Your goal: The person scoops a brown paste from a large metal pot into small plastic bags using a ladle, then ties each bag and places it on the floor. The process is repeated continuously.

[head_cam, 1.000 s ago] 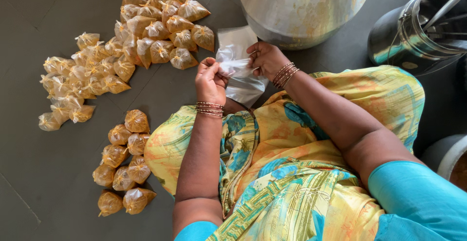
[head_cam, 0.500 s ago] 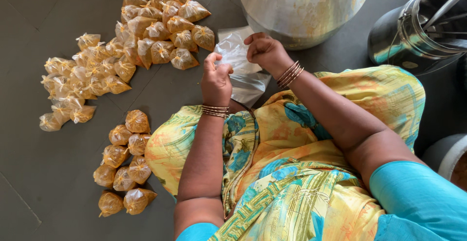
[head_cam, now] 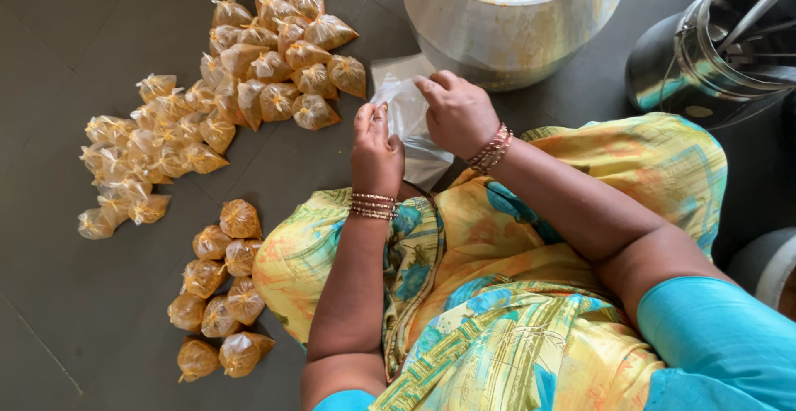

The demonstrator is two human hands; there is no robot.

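Looking down through the head camera, I saw an empty clear plastic bag point(head_cam: 408, 115), thin, crinkled and see-through, held above the lap just in front of the big pale pot point(head_cam: 506, 25). The left hand point(head_cam: 376, 152) had its fingers pinched together on the bag's near edge; the right hand point(head_cam: 458, 112) had its fingers closed on the far edge. One more flat sheet of the same plastic lay beneath on the dark floor point(head_cam: 66, 21). I counted ten tied pouches of orange-brown filling in the near cluster point(head_cam: 220, 286) by the left knee; the larger heap point(head_cam: 224, 96) beyond it was too crowded to count exactly. One steel vessel point(head_cam: 721, 46) stood to the right, touching nothing. Open floor lay left of the pouches; the pot's rim crowded the bag closely.
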